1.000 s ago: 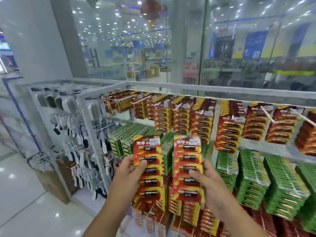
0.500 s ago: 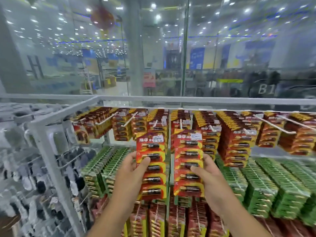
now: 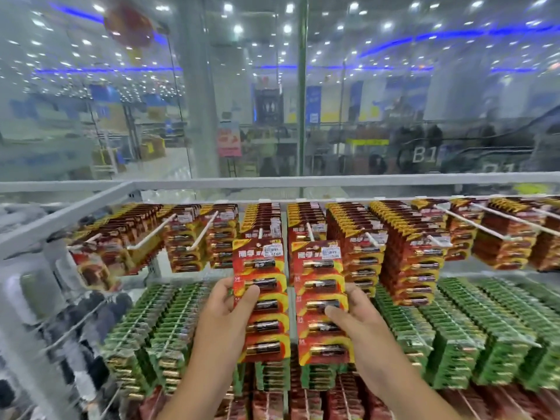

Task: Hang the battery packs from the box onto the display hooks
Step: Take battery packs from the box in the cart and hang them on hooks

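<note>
I hold two red battery packs upright in front of the display rack. My left hand (image 3: 225, 310) grips the left battery pack (image 3: 261, 300) by its left edge, thumb on the front. My right hand (image 3: 356, 318) grips the right battery pack (image 3: 322, 301) by its right edge. Each pack is a strip of several black cells with a white price sticker at the top. Their tops reach the front of the top-row display hooks (image 3: 309, 231), which carry rows of like red packs (image 3: 409, 253). The box is out of view.
White hooks (image 3: 153, 234) jut forward from the top row. A second row of green battery packs (image 3: 472, 331) hangs below, with more red packs (image 3: 303, 401) under that. The white rack frame (image 3: 69, 213) turns a corner at left. A glass wall stands behind.
Both hands have lifted the two packs up and closer to the top row of hooks. My view has turned to the right and now faces the rack squarely.
</note>
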The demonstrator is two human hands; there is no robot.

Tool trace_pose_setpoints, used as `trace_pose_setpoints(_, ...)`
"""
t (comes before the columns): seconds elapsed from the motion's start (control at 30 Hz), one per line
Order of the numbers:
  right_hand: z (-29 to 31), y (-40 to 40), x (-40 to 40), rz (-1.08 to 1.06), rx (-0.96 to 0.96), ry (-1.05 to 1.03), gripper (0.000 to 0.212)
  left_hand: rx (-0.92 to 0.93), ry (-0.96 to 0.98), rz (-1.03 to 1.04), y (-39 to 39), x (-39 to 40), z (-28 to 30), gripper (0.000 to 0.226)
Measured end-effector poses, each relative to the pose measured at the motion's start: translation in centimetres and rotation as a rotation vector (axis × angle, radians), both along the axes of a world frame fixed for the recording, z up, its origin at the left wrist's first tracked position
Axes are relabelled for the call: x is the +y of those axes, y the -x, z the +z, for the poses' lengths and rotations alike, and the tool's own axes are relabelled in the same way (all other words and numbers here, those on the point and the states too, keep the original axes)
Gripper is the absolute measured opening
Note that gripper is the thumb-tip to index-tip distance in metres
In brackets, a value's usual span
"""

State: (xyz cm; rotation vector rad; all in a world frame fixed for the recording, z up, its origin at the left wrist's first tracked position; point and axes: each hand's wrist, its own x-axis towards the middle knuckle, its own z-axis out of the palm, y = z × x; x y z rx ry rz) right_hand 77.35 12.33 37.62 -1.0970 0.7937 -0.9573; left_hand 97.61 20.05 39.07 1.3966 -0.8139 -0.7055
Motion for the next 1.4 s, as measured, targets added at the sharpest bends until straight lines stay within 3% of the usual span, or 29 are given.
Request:
trace_pose_setpoints(0.17, -1.4, -0.8, -1.5, -0.02, 0.04, -0.004, 0.043, 0.019, -0.036, -0.021, -0.4, -1.2, -0.5, 0.023)
trace_pose_setpoints(0.33, -1.1, -2.6, -3.2, -0.126, 0.142, 0.079, 0.019, 0.085, -0.045, -0.004, -0.7, -3.5, -0.1, 0.028)
trace_pose_setpoints(0.47, -2.0, -4.2, -5.1, -0.247, 0.222, 0.13, 0.02, 0.013, -0.059, 0.019, -1.2, -5.3, -0.4, 0.03)
trace_pose_setpoints(0.53, -1.8, -5.1, -5.7, -0.276, 0.25, 0.141, 0.029, -0.035, -0.069, 0.029, -1.5, -6.2, -0.5, 0.043)
trace_pose_setpoints(0.67, -2.0, -6.8, -7.4, -0.343, 0.287, 0.151, 0.042, -0.091, -0.063, 0.056, -1.4, -7.1, 0.0, 0.009)
trace_pose_setpoints(0.73, -2.1, -7.5, -8.2, -0.351, 0.281, 0.134, 0.046, -0.107, -0.046, 0.034, -1.3, -7.4, 0.1, 0.019)
trace_pose_setpoints(0.87, -2.0, -7.8, -9.5, -0.349, 0.271, 0.115, 0.021, -0.114, -0.029, 0.072, -1.7, -8.3, -0.2, 0.021)
trace_pose_setpoints(1.0, -2.3, -8.2, -9.9, -0.354, 0.309, 0.11, 0.044, -0.083, -0.016, 0.081, -2.1, -8.7, -0.7, 0.021)
trace_pose_setpoints(1.13, -2.6, -7.6, -9.7, -0.36, 0.342, 0.137, 0.034, -0.086, -0.024, 0.101, -2.3, -8.6, -0.6, 0.023)
trace_pose_setpoints(1.27, -4.1, -7.2, -8.8, -0.345, 0.427, 0.143, 0.061, -0.115, -0.073, 0.116, -3.3, -7.4, -1.3, 0.038)
trace_pose_setpoints(1.4, -5.3, -6.8, -7.0, -0.353, 0.475, 0.132, 0.062, -0.12, -0.082, 0.102, -4.1, -5.2, -2.2, 0.041)
